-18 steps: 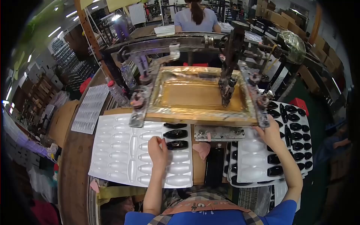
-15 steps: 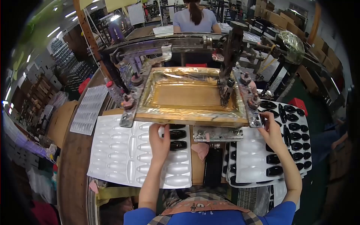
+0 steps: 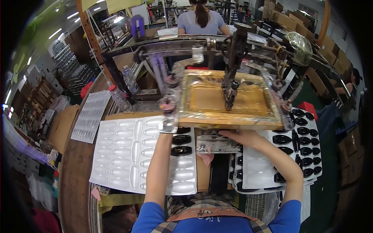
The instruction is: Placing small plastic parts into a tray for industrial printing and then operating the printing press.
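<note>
A wooden screen-printing frame (image 3: 229, 121) with an amber mesh hangs in front of me. My left hand (image 3: 166, 136) is raised at its left metal clamp (image 3: 169, 123), which hides the fingers. Beside that wrist, a few glossy black bottle-shaped pieces (image 3: 182, 150) lie in the white moulded tray (image 3: 135, 180). My right hand (image 3: 244, 136) reaches left beneath the frame's front edge, its fingers close together at the top of a stained metal fixture (image 3: 217, 146). The frame hides part of those fingertips, and I cannot make out what is between them.
A white tray (image 3: 258, 176) of black pieces lies at right on similar trays. A pink rag (image 3: 206, 159) hangs by the fixture. Bottles (image 3: 120, 97) stand behind the left tray, near a clear moulded sheet (image 3: 90, 116). Another person (image 3: 200, 21) sits beyond the press.
The screen frame and its clamps have shifted right. My right hand has left the right tray and moved left to the fixture. My left hand has moved up from the left tray's pieces to the clamp.
</note>
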Available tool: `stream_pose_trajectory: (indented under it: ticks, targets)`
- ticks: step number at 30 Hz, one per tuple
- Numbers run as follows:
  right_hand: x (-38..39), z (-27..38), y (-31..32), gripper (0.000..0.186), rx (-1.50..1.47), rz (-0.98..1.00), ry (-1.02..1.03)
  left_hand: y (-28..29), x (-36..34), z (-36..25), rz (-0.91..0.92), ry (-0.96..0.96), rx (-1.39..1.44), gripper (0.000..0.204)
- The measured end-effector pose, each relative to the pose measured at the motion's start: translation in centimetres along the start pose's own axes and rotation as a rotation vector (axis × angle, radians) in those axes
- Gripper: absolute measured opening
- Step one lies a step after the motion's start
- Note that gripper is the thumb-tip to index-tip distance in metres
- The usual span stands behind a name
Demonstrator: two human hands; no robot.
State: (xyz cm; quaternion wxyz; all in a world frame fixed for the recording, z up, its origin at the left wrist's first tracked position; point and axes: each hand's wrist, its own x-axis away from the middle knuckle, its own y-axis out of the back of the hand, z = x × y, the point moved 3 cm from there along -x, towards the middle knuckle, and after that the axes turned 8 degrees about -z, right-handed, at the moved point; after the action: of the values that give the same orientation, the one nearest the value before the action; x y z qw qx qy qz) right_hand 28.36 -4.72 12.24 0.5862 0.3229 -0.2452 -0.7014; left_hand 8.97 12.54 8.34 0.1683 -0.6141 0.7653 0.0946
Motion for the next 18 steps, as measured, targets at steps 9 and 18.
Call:
stream_pose_trajectory:
  ticks: [9, 18]
  targets:
    - [3.6, -6.5, 2.9, 0.043, 0.555, -0.207, 0.241, 9.6, 13.6, 1.7, -0.399, 0.251, -0.136, 0.015]
    - [2.8, -12.8, 3.1, 0.032, 0.712, -0.176, 0.145, 7.8, 19.0, 4.9, -0.522, 0.427, -0.031, 0.018]
